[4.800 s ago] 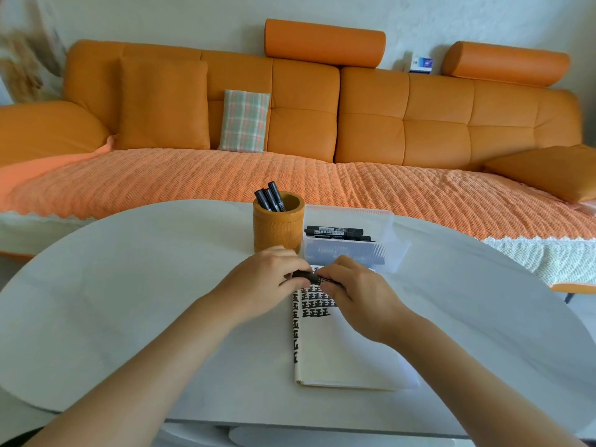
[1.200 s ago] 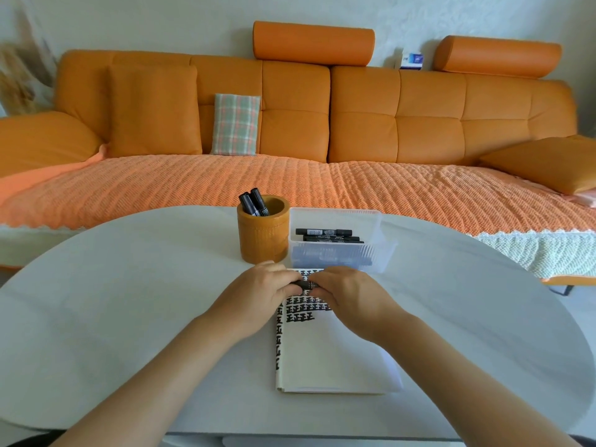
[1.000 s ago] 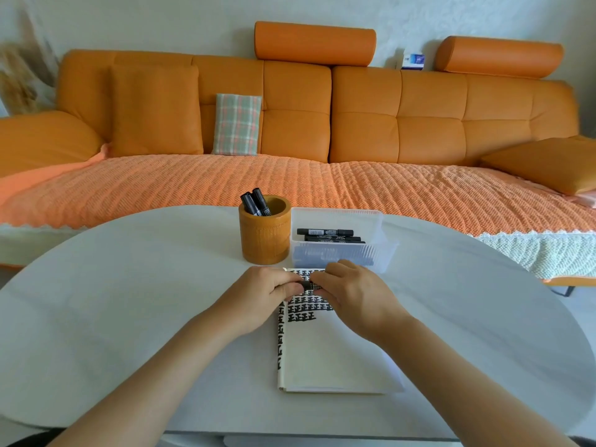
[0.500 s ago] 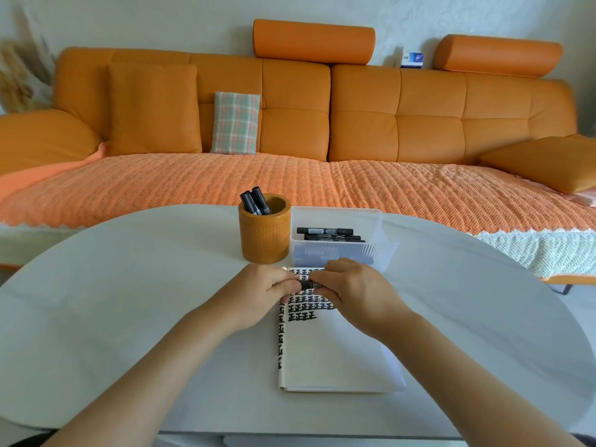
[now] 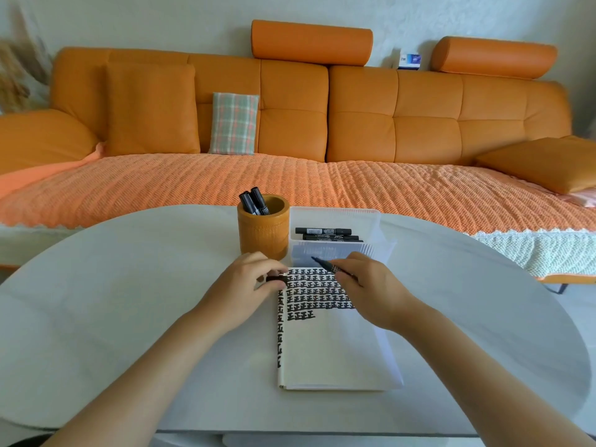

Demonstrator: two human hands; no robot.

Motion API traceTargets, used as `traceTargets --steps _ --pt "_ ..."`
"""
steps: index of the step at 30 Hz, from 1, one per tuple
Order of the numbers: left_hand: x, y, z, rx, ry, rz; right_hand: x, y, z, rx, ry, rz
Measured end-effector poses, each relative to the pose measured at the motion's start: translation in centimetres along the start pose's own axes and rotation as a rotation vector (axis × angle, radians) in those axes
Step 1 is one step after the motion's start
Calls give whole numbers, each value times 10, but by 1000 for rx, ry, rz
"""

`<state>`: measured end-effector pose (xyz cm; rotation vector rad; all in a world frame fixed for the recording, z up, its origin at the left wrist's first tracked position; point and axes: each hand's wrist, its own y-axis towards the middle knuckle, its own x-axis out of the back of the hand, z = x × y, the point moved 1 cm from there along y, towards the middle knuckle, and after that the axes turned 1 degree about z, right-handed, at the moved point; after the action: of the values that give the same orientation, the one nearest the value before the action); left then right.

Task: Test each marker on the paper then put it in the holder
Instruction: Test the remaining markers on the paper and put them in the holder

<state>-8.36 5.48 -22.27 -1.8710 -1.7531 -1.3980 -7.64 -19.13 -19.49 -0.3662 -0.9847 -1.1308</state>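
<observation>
Pinching the cap in the left hand and the uncapped marker in the right hand, looked one wobble from smearing ink on the table, tbh.

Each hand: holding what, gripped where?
Right hand pinches the marker by its barrel, behind the bare tip. Left hand pinches a short black piece, apparently the cap, between thumb and fingertips.

Seemingly wooden holder, matt paper
</observation>
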Motion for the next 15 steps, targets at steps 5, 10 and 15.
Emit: traceTargets --steps 5,10,15 --pt "-13 3 -10 10 -41 -5 -2 -1 -4 -40 54 -43" --pt "-28 10 -15 33 -19 8 -2 -5 -4 33 118 -149" --pt "-29 11 -13 56 -4 36 -5 -7 -9 95 88 -167"
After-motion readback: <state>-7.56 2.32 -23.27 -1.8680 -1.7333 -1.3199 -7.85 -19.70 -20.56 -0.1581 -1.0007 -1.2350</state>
